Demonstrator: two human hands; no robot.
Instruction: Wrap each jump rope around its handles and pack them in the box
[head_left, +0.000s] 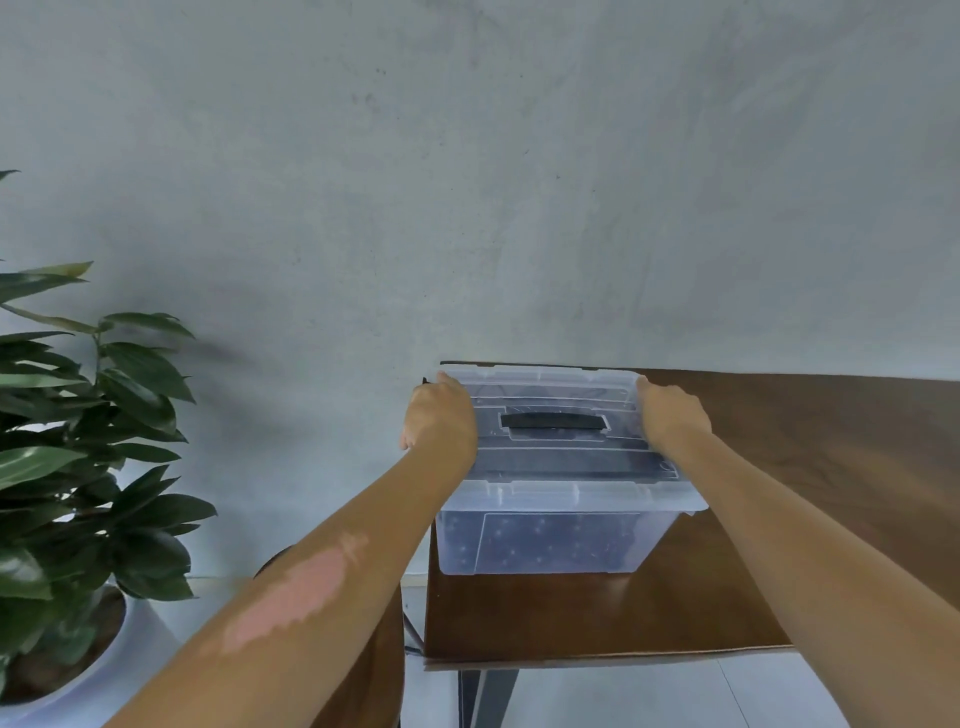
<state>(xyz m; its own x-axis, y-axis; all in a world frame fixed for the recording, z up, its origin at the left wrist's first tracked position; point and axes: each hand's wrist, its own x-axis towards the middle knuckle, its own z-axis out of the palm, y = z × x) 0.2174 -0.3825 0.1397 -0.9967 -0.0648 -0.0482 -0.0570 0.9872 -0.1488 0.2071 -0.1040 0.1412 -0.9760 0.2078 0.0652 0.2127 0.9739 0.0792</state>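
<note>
Box: clear plastic box (556, 540) stands right of centre in the frame, on the near left corner of the wooden table (810, 467), close to the wall
Lid: clear lid (571, 462) lies on top of the box, with a black carry handle (554, 421) set into its middle
Contents: something dark with pale flecks shows through the front wall; whether it is jump ropes I cannot tell, and no rope lies in view outside the box
Left hand: left hand (441, 415) rests on the left end of the lid, fingers bent over the far left corner and gripping the rim
Right hand: right hand (670, 415) sits on the right end of the lid, fingers curled over the far right edge, holding it
Step in hand: judging by both hands on the lid, either lifting it off to start packing or pressing it down to finish; the frame does not settle which
Next move calls for: even force at both ends so the lid goes straight, with the box kept from sliding off the table corner
Surroundings: grey wall (467, 182) fills the upper frame; leafy potted plant (88, 441) at lower left
</note>
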